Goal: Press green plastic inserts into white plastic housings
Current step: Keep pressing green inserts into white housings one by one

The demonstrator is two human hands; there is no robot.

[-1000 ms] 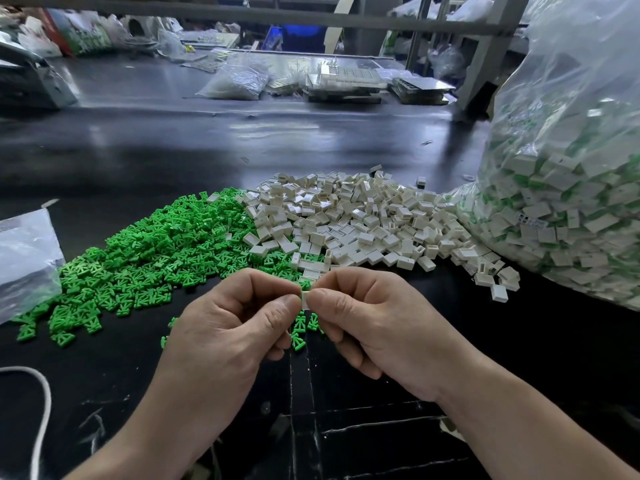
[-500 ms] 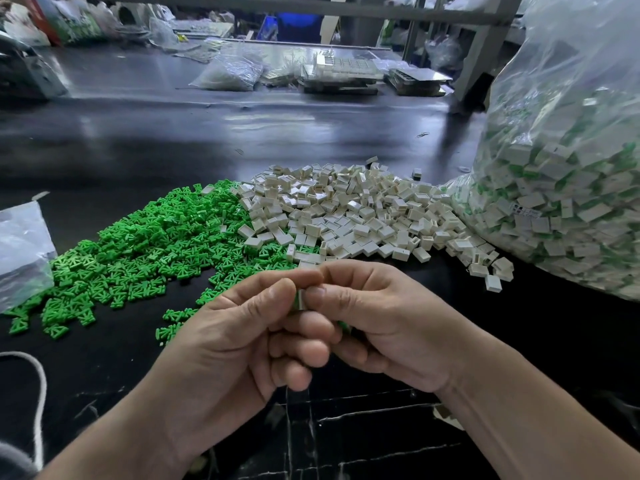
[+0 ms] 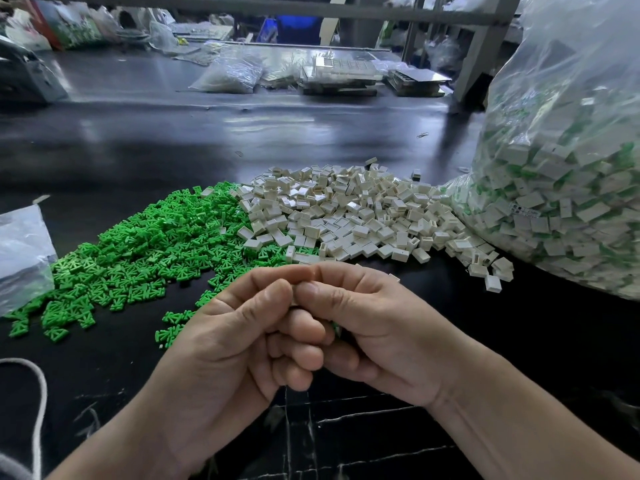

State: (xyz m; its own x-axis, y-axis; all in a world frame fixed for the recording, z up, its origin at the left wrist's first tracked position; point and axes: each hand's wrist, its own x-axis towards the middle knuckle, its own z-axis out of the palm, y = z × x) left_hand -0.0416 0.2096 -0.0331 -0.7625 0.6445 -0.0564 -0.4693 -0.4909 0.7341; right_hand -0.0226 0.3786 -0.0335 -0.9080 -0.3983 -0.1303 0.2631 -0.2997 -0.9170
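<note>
- The black worktable (image 3: pixel 145 157) fills the view; its far half, beyond the white pile, lies mostly bare and shiny up to a row of bags and flat stacked trays (image 3: pixel 341 76) at the back edge.
- A large clear plastic bag (image 3: pixel 568 161), stuffed with white housings showing green in them, stands just right of the white pile, touching its right fringe and walling off that side.
- The pile of white plastic housings (image 3: pixel 349 216) is the landmark: a loose heap at mid-table, with a few strays trailing off its near right corner.
- The pile of green plastic inserts (image 3: pixel 138 251) spreads left of the white pile, the two overlapping where they meet; scattered greens reach toward the hands.
- A smaller clear bag (image 3: pixel 20 251) lies at the left edge, far left of the white pile, touching the green spread.
- A white cord (image 3: pixel 38 386) loops at the near left corner.
- The left hand (image 3: pixel 235 351) and right hand (image 3: pixel 377 327) meet just in front of the white pile, above bare table, thumbs and forefingers pinched tip to tip.
- Whatever part sits between the fingertips is hidden, so what they hold cannot be told; a sliver of green (image 3: pixel 335 329) shows under the right hand's curled fingers.
- Bare dark table lies on both sides of the forearms.
</note>
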